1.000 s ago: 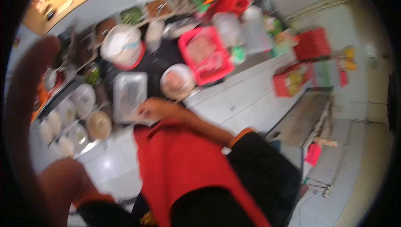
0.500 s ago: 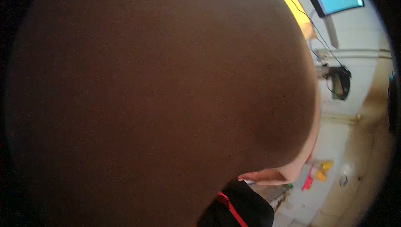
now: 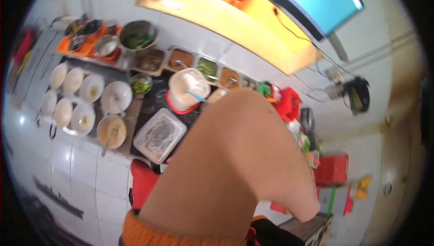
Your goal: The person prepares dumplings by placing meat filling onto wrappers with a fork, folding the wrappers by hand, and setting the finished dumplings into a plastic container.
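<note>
The person's left hand looms close before the camera, large and out of focus, its forearm rising from an orange cuff at the bottom centre and bending down toward the lower right. Whether its fingers are spread, pressed together or pinching something cannot be told. The right hand is hidden behind that forearm, so its fingers cannot be judged either; a black sleeve shows at the lower right. Nearest the raised forearm, left of centre, a whitish tray lies on the dark surface. Just above it in the frame stands a white tub with a blue handle in it. A beige bowl holding a utensil sits left of the tray, and white bowls cluster farther left.
</note>
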Demonstrator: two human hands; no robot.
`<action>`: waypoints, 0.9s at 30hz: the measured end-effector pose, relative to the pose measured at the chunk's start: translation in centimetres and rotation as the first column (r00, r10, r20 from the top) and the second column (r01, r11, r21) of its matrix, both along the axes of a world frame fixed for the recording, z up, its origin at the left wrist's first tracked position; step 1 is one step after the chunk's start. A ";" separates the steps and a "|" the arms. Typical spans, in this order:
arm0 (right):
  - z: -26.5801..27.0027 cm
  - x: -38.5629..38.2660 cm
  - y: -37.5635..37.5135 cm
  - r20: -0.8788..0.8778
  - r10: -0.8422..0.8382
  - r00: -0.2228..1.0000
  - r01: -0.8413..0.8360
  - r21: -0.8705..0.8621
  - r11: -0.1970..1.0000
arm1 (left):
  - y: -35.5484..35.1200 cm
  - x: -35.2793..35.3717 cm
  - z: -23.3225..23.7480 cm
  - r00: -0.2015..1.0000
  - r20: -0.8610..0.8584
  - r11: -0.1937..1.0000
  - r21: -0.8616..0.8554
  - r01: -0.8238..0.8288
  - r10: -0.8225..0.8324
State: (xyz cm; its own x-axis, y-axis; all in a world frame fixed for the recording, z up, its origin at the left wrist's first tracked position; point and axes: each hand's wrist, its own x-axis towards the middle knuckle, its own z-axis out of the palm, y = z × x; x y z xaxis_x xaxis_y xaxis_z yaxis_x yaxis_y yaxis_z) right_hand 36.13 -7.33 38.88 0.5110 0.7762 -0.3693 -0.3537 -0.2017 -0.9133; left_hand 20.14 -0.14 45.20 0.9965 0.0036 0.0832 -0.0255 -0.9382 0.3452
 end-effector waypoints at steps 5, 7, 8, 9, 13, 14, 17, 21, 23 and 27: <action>-0.2 -1.7 0.7 -0.016 -0.046 0.999 0.046 0.011 0.999 | 2.4 -1.0 -1.7 1.000 -0.031 1.000 -0.004 0.004 -0.004; -0.5 -2.4 1.0 -0.026 -0.077 0.997 0.077 -0.012 0.997 | 3.5 -1.8 -2.5 0.999 -0.050 1.000 -0.002 0.004 -0.004; -0.2 -2.4 0.5 -0.018 -0.085 0.996 0.085 -0.017 0.996 | 2.6 -2.3 -2.7 0.999 -0.044 1.000 -0.002 0.028 -0.028; 0.0 -2.5 0.5 -0.016 -0.110 0.994 0.109 -0.037 0.993 | 2.7 -1.9 -2.5 0.998 -0.043 0.999 -0.011 0.044 -0.045; 1.6 -1.8 -1.4 0.010 -0.145 0.989 0.145 -0.132 0.981 | 0.5 0.2 -2.5 0.996 -0.032 0.995 -0.054 0.080 -0.082; 0.5 -2.3 -1.3 0.017 -0.133 0.991 0.134 -0.161 0.978 | -0.6 0.9 -2.7 0.994 -0.038 0.994 -0.055 0.097 -0.099; -0.1 -2.5 -0.3 0.043 -0.172 0.984 0.176 -0.369 0.912 | -1.8 3.3 -1.7 0.992 -0.008 0.991 -0.051 0.128 -0.128; -19.1 -14.2 12.2 0.305 0.800 0.517 -0.782 -0.212 0.586 | 0.6 0.1 -3.9 0.995 -0.019 0.994 -0.053 0.096 -0.098; -19.5 -14.7 15.2 0.494 0.708 0.505 -0.774 -0.103 0.624 | 4.1 -5.9 -4.8 1.000 -0.003 0.992 -0.125 0.005 -0.005; -2.7 -9.2 16.3 0.857 0.163 0.489 -0.402 0.055 0.914 | 15.5 -20.8 2.1 0.929 0.294 0.900 -0.429 -0.083 0.226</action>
